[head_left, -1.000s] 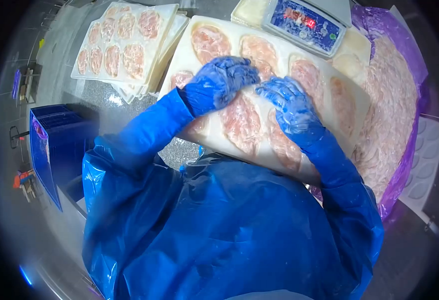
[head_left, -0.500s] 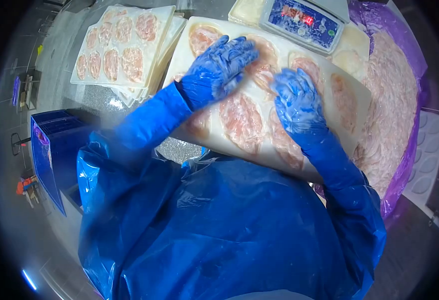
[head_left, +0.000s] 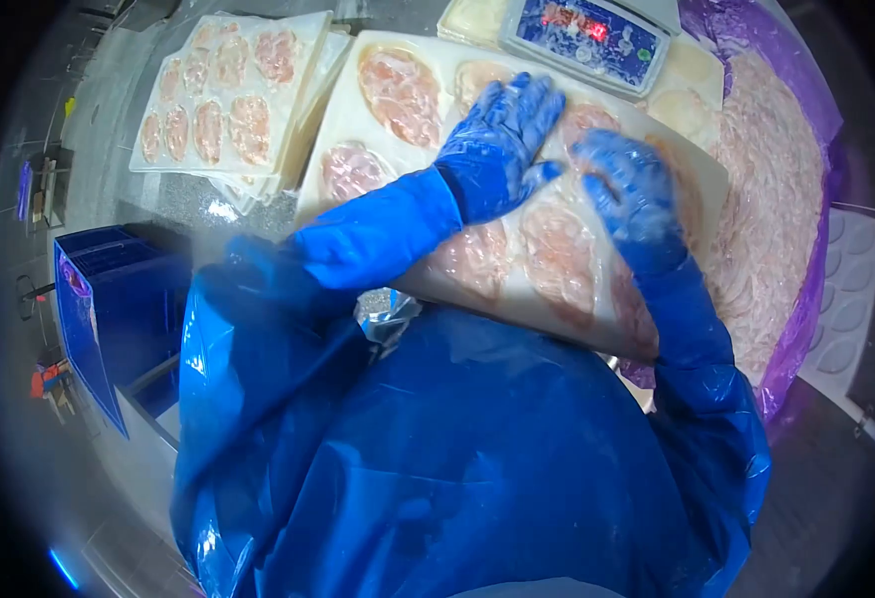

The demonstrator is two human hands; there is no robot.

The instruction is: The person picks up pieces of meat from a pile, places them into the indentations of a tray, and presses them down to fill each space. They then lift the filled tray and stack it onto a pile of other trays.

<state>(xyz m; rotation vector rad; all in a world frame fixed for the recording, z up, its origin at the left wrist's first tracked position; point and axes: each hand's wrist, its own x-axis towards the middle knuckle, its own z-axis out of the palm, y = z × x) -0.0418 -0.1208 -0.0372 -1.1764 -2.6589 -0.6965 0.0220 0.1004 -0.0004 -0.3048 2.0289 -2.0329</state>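
A white mould board [head_left: 517, 179] with oval hollows lies in front of me at a slant, and pale pink minced meat [head_left: 557, 261] fills its hollows. My left hand [head_left: 502, 140], in a wet blue glove, rests flat on the upper middle of the board with fingers stretched out. It covers part of one meat-filled hollow. To its right, my right hand [head_left: 632, 189], gloved the same way, lies over the board with fingers bent a little and apart. Motion blurs it somewhat, and nothing shows in its grasp. Some hollows are hidden beneath my hands and sleeves.
At upper left stands a stack of filled mould boards [head_left: 223, 95]. A weighing scale [head_left: 587, 40] with a red display sits behind my board. To the right, a mass of minced meat [head_left: 771, 209] lies in purple film [head_left: 826, 130]. A blue crate [head_left: 124, 309] stands at left.
My left hand has moved right across the board, uncovering the upper-left hollow. My right hand has shifted slightly right. The camera view has shifted a little.
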